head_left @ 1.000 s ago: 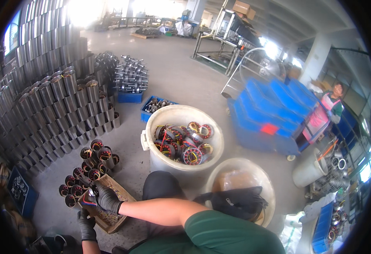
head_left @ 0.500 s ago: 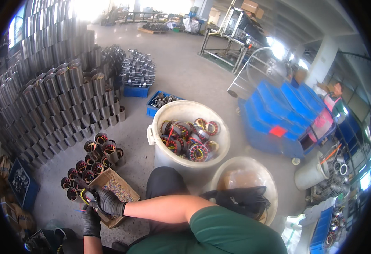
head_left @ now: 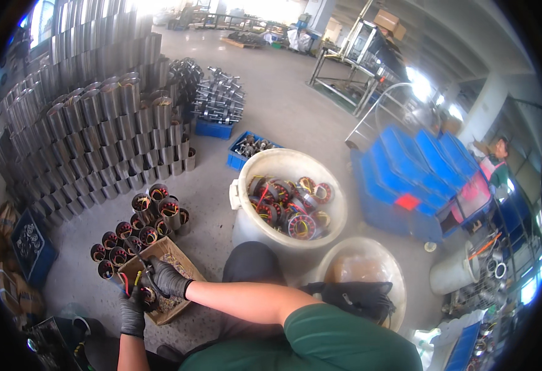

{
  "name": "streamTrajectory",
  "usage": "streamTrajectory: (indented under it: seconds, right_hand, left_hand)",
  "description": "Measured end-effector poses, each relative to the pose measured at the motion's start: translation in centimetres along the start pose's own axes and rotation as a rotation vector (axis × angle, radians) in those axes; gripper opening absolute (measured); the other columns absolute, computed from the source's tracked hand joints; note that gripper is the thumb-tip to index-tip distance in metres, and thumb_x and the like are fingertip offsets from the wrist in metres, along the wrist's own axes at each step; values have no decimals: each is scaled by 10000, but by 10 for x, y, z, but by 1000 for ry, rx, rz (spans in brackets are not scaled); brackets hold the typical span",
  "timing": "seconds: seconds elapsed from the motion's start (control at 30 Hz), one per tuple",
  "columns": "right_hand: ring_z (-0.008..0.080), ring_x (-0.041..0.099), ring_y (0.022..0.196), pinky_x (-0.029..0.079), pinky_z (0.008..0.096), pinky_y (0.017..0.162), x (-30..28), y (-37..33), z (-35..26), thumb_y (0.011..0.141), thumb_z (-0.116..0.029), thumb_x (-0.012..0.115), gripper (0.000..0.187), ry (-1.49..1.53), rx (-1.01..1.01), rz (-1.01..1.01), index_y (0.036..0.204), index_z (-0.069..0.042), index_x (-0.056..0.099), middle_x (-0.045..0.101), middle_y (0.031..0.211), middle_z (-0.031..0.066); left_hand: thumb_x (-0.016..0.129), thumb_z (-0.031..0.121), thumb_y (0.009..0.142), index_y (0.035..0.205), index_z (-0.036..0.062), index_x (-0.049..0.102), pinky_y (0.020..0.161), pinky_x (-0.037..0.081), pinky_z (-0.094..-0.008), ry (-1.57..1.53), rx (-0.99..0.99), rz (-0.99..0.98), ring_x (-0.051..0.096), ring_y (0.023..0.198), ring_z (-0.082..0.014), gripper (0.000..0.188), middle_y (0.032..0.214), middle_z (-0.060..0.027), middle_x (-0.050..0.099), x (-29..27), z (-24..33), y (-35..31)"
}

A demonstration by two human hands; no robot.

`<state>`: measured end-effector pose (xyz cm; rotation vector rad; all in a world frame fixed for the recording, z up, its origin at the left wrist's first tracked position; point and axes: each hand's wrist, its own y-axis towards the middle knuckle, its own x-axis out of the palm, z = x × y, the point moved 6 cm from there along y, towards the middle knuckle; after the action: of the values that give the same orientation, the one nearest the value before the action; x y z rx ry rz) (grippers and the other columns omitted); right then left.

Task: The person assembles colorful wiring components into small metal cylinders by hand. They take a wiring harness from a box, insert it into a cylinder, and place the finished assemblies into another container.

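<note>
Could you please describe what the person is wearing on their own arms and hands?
Both hands wear dark grey, close-fitting work gloves with ribbed cuffs that end at the wrist: left hand, right hand. The forearms are bare past the cuffs. The right arm comes from a short green sleeve of a T-shirt. No cables, watch or markings are visible.

Grey concrete floor (head_left: pixel 283 105), stacked metal cylinders (head_left: pixel 98 136), blue crates (head_left: pixel 419 167), daylight from far openings.

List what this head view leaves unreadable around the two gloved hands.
- Part between the hands: head view, covered by the left hand and right hand; too small to identify.
- Cardboard box contents: head view, mostly hidden behind the hands.
- Left forearm: cut off by the lower edge.
- Dark crate contents: shadowed at the fisheye rim.
</note>
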<state>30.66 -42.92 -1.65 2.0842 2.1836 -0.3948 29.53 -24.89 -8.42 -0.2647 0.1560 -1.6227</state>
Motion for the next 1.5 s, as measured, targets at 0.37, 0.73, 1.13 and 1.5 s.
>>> streamTrajectory:
  seconds: [0.37,0.73,1.13,1.5]
  right_hand:
    - [331,622,738,477,425,660,-25,-13,-2,753,-128,646,290,-286,-291,36,1008,-39,541,609,793,197]
    - [248,634,734,489,383,656,-29,18,54,830,-95,595,214,-12,-85,88,1042,-73,576,632,792,149]
    - [118,540,735,435,227,634,-28,19,51,849,-199,695,239,350,-453,85,1046,-96,606,577,831,19]
    - [160,460,643,418,358,578,-40,2,12,804,-47,614,219,1,-142,142,991,-75,504,506,706,49]
  left_hand:
    - [649,110,867,1247,26,518,911,475,-388,646,217,-417,607,1079,-274,411,1178,-160,627,88,-41,0]
    - [594,119,877,1005,35,661,471,426,-268,-48,-267,-251,525,549,-109,167,679,-7,570,80,16,-21]
    - [589,34,860,1002,16,641,602,475,-282,-101,23,-287,597,688,-133,152,836,-38,661,106,2,3]
    - [609,133,889,884,39,615,463,402,-263,76,-65,-151,516,526,-116,94,713,-48,600,74,18,-15]
